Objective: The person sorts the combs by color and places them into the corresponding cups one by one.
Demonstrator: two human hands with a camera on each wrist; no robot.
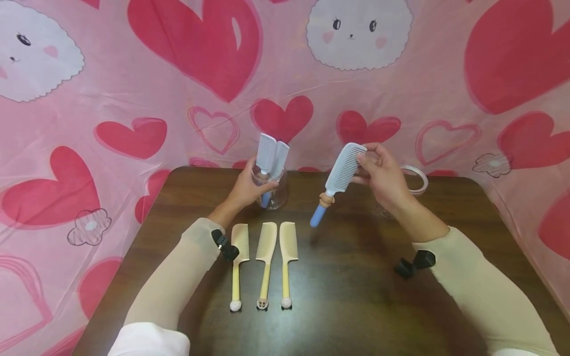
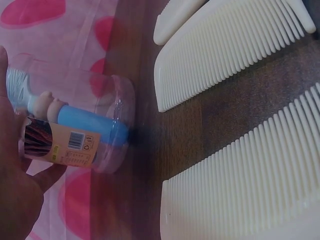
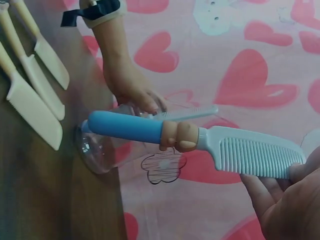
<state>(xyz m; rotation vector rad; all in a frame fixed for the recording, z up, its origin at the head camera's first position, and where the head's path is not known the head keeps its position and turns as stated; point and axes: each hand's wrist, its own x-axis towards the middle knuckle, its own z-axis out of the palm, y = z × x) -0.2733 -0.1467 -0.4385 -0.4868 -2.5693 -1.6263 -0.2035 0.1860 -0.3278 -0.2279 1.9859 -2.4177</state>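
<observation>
My left hand [image 1: 244, 192] grips a clear plastic jar [image 1: 280, 198] at the back of the table. Two light-blue combs stand in it heads up, the left comb [image 1: 266, 153] and the right comb [image 1: 281, 157]; a labelled side shows in the left wrist view. Off to the right, my right hand [image 1: 386, 174] pinches a third light-blue comb [image 1: 340, 170] by its toothed head. Its blue handle [image 3: 125, 126] points down and left, above the table, with a tan figure at the neck. In the right wrist view this handle passes in front of the jar.
Three cream combs with yellow handles lie side by side nearer the front: a left comb [image 1: 236, 282], a middle comb [image 1: 265, 247] and a right comb [image 1: 288, 247]. Behind my right hand is another clear container with a pale rim [image 1: 424, 182]. A pink heart-print cloth [image 1: 285, 74] hangs behind the table.
</observation>
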